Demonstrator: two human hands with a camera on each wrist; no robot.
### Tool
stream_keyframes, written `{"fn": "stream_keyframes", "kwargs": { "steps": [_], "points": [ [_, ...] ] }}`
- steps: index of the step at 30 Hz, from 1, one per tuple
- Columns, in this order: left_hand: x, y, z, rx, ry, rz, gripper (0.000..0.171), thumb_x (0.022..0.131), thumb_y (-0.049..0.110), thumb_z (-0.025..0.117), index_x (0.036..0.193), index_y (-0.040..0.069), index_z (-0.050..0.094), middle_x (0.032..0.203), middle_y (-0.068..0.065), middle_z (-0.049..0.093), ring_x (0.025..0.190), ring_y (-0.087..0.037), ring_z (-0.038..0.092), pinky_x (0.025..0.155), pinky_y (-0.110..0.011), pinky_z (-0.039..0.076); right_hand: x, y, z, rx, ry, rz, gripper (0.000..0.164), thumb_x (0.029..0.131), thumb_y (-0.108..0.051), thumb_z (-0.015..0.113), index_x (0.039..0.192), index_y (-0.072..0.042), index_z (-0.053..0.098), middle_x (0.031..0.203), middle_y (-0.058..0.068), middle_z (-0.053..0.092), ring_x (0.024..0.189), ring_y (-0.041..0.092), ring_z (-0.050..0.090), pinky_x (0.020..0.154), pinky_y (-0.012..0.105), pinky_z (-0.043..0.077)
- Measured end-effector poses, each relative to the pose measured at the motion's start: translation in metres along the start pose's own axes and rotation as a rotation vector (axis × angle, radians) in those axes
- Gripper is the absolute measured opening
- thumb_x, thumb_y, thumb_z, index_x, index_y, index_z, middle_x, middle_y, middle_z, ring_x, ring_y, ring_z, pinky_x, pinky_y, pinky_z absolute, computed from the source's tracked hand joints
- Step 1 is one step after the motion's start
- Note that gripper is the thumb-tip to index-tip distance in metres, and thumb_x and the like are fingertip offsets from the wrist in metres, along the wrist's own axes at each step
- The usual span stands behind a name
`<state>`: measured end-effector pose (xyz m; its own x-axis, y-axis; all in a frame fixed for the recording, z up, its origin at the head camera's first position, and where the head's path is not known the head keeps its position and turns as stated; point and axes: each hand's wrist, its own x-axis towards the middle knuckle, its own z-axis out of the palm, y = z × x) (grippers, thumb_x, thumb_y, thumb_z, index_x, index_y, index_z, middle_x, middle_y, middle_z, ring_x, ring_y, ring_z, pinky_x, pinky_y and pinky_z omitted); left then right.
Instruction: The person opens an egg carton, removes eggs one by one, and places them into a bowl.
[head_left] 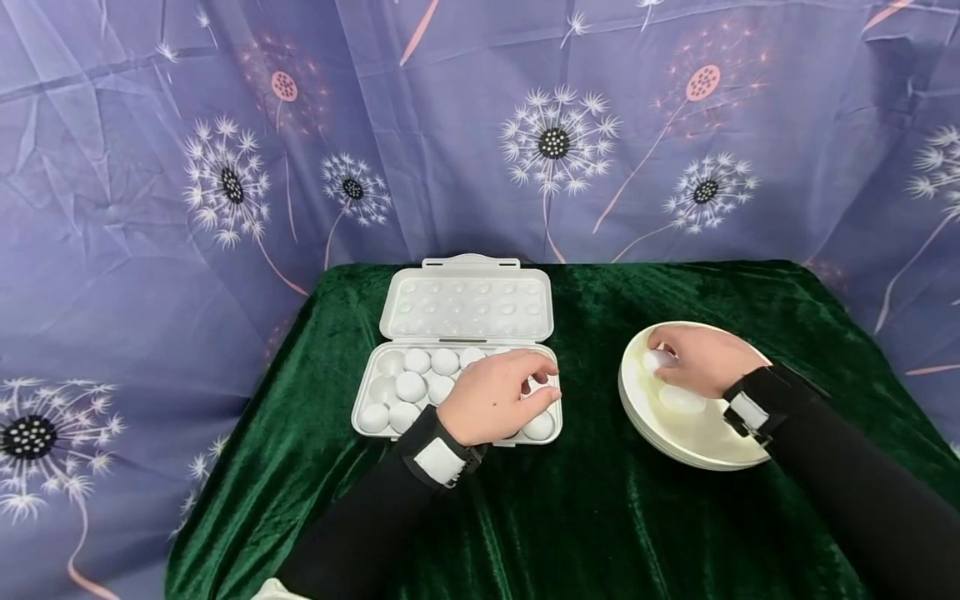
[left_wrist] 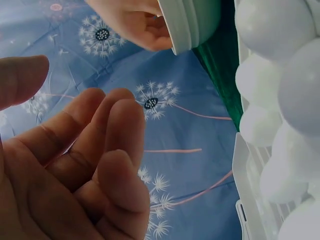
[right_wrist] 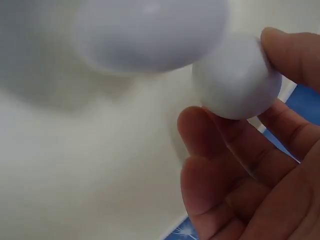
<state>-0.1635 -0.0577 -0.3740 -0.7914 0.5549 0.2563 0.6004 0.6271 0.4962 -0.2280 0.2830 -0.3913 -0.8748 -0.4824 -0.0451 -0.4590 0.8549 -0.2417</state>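
Observation:
In the cream-coloured bowl (head_left: 636, 410) on the right, my right hand (head_left: 708, 360) pinches a white egg (right_wrist: 235, 77) between thumb and fingers. Another white egg (right_wrist: 150, 35) lies in the bowl, close to the held one and partly under the hand in the head view. My left hand (head_left: 491, 398) is over the right part of a white egg carton (head_left: 358, 408), its fingers loosely bent with nothing between them. White eggs (head_left: 410, 387) sit in rows in the carton, some on top of others. The left hand hides several of the cups.
The carton's lid (head_left: 465, 312) stands folded back, away from me. A dark green velvet cloth (head_left: 570, 517) covers the table. Behind it hangs a blue-purple curtain (head_left: 450, 125) with a dandelion pattern.

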Motion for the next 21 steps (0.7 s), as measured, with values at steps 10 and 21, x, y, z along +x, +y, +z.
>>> {"fn": "stream_keyframes", "kwargs": {
  "steps": [10,21],
  "points": [
    [-0.005,-0.011,-0.006,0.022,0.032,-0.030,0.022,0.098,0.034,0.063,0.114,0.021,0.072,0.106,0.010,0.069,0.089,-0.006,0.064,0.073,-0.025,0.050,0.005,0.008,0.013,0.019,-0.057,0.000,0.018,0.092,-0.010,0.066,0.109,-0.015,0.066,0.090,-0.002,0.061,0.067,0.012,0.048,0.064,0.032,0.036],
    [-0.013,-0.033,-0.015,0.110,0.026,-0.098,0.025,0.098,0.037,0.064,0.116,0.021,0.072,0.109,0.004,0.070,0.091,-0.011,0.065,0.072,-0.034,0.052,-0.004,-0.035,-0.011,-0.048,0.054,-0.017,0.035,0.099,-0.029,0.064,0.129,-0.012,0.064,0.123,0.011,0.064,0.102,0.028,0.065,0.083,0.050,0.051]
  ]
}}
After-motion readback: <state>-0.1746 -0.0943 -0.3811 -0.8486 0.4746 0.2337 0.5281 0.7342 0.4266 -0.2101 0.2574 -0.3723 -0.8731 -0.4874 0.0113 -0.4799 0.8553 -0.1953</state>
